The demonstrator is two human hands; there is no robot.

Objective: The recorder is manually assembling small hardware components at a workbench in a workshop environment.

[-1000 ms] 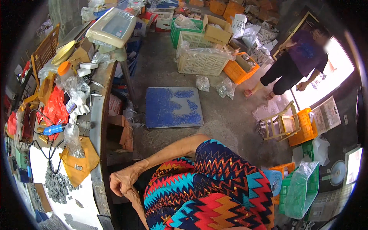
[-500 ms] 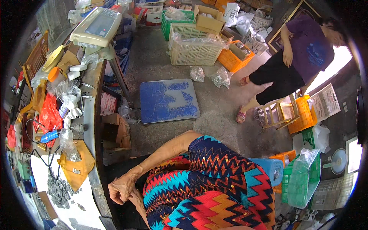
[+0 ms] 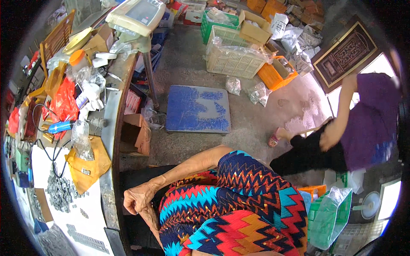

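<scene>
My right arm reaches across to the left, and my right hand point(image 3: 139, 197) is curled closed beside the table edge. Whatever its fingers close on, if anything, is hidden. My left forearm point(image 3: 151, 224) comes up from below to meet it, and my left hand is mostly covered by the right one. Both hands lie close together near my lap, apart from the table. Nearest on the table point(image 3: 112, 187) are a pile of small grey metal parts point(image 3: 64, 192) on white sheeting and a yellow-brown sheet point(image 3: 96, 164) with a clear bag point(image 3: 83, 141) on it.
A blue platform scale point(image 3: 198, 109) stands on the floor, its display unit point(image 3: 136, 17) raised on a post. Crates, including a cream one point(image 3: 235, 55) and an orange one point(image 3: 277, 74), stand behind it. Another person point(image 3: 371, 123) leans at the right, near a green crate point(image 3: 329, 217).
The other person has stepped and leaned to the right, uncovering a framed carved panel. My view has shifted slightly, and my hands remain together in nearly the same pose.
</scene>
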